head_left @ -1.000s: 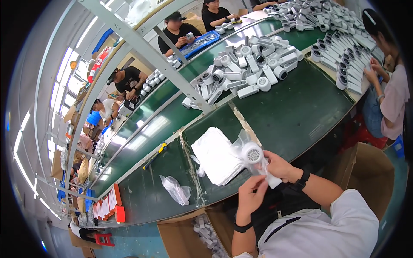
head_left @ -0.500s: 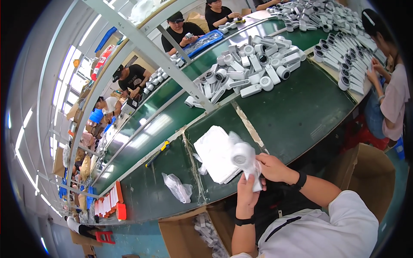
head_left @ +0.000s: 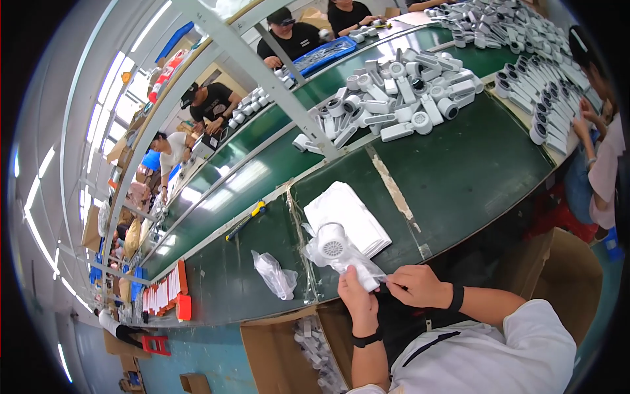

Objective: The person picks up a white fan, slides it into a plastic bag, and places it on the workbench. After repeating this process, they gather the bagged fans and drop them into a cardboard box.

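A white handheld fan (head_left: 333,245) with a round grille sits inside a clear plastic bag (head_left: 359,259), its head up and to the left. Wrapped around its handle is my left hand (head_left: 358,297). To the right, my right hand (head_left: 419,286) pinches the bag's loose end beside the handle. The fan is held over the near left edge of a stack of white bags or sheets (head_left: 354,213) on the green bench. Left of it lies another wrapped item (head_left: 275,276) in clear plastic.
Loose fans form a heap (head_left: 407,98) at the far side of the bench (head_left: 472,177). A yellow utility knife (head_left: 247,219) lies to the left. Below the edge stands a carton (head_left: 275,354) with bagged fans. At right, a person (head_left: 600,157) handles rows of fans near another carton (head_left: 564,276).
The fan in its bag has moved left and down, off the stack's right side to its near left edge. My right hand has drawn away from the handle to the bag's end.
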A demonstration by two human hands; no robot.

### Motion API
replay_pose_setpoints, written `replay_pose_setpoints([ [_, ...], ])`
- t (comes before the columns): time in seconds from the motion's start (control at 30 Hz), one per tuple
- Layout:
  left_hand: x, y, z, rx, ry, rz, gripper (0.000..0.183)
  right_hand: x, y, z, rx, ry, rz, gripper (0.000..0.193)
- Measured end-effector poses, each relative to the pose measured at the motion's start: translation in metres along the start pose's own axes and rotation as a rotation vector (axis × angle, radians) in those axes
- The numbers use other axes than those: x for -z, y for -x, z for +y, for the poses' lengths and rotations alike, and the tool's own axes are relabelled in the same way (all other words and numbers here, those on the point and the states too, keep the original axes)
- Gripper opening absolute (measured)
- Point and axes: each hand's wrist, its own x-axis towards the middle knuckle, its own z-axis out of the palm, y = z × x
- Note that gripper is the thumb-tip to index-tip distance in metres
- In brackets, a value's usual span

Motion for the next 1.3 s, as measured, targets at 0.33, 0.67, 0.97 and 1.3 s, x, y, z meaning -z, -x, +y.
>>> replay_pose_setpoints([
  [0.33,0.171,-0.053,0.105,-0.588,-0.896,0.759,0.037,0.033,-0.011,0.036,-0.351,-0.051,-0.166,0.017],
  [0.67,0.198,-0.107,0.096,-0.402,-1.577,0.914,0.034,0.023,-0.003,0.06,-0.413,-0.01,0.016,0.013],
  [0.97,0.205,-0.109,0.09,-0.445,-1.465,0.706,0.057,0.02,-0.005,0.055,-0.335,0.077,0.04,0.009],
  [1.3,0.168,-0.112,0.086,-0.336,-1.669,0.452,0.092,0.021,-0.001,0.058,-0.284,0.108,0.056,0.006],
])
